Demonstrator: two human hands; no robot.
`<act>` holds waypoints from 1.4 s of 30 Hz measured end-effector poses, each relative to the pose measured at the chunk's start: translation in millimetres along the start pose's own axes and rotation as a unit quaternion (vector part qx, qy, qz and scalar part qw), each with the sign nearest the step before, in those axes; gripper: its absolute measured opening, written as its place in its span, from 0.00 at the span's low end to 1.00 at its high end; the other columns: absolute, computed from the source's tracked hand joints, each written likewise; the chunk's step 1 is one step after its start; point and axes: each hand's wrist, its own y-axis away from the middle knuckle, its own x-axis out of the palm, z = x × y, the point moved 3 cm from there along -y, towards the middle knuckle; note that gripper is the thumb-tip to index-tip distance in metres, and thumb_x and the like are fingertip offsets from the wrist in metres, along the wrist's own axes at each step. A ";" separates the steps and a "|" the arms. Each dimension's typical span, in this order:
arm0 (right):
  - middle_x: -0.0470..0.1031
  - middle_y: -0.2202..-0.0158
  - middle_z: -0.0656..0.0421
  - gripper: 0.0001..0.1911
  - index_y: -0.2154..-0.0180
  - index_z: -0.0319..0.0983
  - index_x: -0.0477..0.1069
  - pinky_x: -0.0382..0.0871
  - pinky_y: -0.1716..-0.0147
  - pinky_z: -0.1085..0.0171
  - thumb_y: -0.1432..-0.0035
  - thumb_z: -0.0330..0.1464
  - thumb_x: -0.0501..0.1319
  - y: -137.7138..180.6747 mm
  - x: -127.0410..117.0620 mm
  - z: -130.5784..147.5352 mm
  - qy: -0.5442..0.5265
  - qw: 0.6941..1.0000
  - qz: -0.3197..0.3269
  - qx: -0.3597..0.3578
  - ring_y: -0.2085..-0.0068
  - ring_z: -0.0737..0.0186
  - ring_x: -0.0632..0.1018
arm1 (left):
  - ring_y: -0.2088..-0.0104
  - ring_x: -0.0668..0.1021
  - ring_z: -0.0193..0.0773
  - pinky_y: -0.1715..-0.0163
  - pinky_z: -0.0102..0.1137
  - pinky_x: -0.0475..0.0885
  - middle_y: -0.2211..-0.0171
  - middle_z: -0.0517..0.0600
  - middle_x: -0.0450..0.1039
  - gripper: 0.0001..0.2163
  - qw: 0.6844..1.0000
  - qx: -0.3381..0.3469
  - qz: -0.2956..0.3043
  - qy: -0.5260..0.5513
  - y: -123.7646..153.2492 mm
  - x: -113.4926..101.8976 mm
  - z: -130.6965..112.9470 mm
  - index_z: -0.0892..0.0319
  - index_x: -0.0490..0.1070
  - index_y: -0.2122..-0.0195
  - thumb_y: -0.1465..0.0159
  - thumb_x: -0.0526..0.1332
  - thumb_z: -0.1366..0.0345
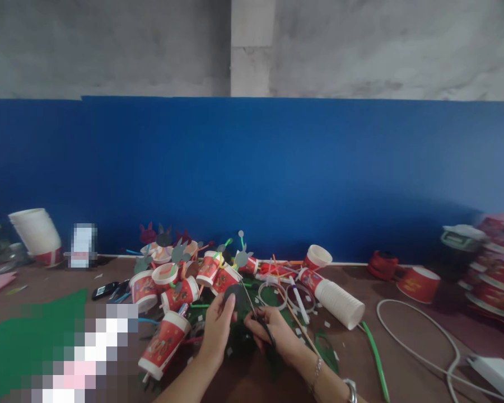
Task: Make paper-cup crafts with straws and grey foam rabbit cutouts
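Between the thumb and fingers of my left hand (219,322) is a small dark grey rounded piece (232,292), perhaps paper or felt. My right hand (276,331) is wrapped round the black handles of a pair of scissors (265,329). The blades point up and away, close beside the grey piece; I cannot tell whether they touch it. Left of my left hand, a red patterned paper cup (166,344) lies tilted. Beyond my hands are more red cups (180,292) with grey animal-head cutouts (180,253) and coloured pipe cleaners.
Two clear tape rolls (273,295) and a white marker (299,302) lie beyond my right hand. A stack of paper cups (336,299) lies on its side. Green sheet (63,330) covers the left; a white cable (420,336) loops at right. Blue panel (252,179) stands behind.
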 end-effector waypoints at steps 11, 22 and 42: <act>0.69 0.82 0.68 0.36 0.49 0.36 0.57 0.57 0.87 0.74 0.56 0.43 0.68 -6.6 -2.7 -19.2 -0.101 0.994 0.002 -0.035 0.86 0.73 0.65 | 0.82 0.65 0.28 0.81 0.23 0.60 0.84 0.40 0.63 0.15 1.000 -0.006 0.028 0.012 3.2 4.8 -5.9 0.61 0.68 0.72 0.46 0.62 0.52; 0.64 0.88 0.70 0.32 0.50 0.34 0.59 0.54 0.88 0.75 0.54 0.41 0.66 -3.2 -5.2 -10.8 -0.043 0.999 0.016 -0.006 0.88 0.74 0.62 | 0.81 0.65 0.30 0.80 0.24 0.60 0.84 0.41 0.62 0.17 1.000 -0.009 0.007 0.008 3.4 3.5 -5.7 0.61 0.69 0.72 0.47 0.63 0.50; 0.68 0.86 0.68 0.35 0.50 0.35 0.59 0.57 0.85 0.73 0.57 0.44 0.67 -2.3 -2.3 -12.0 -0.040 0.999 -0.001 0.014 0.85 0.72 0.65 | 0.81 0.65 0.30 0.79 0.24 0.59 0.85 0.40 0.63 0.14 1.000 -0.021 0.000 0.016 3.9 2.2 -6.1 0.60 0.70 0.74 0.48 0.64 0.53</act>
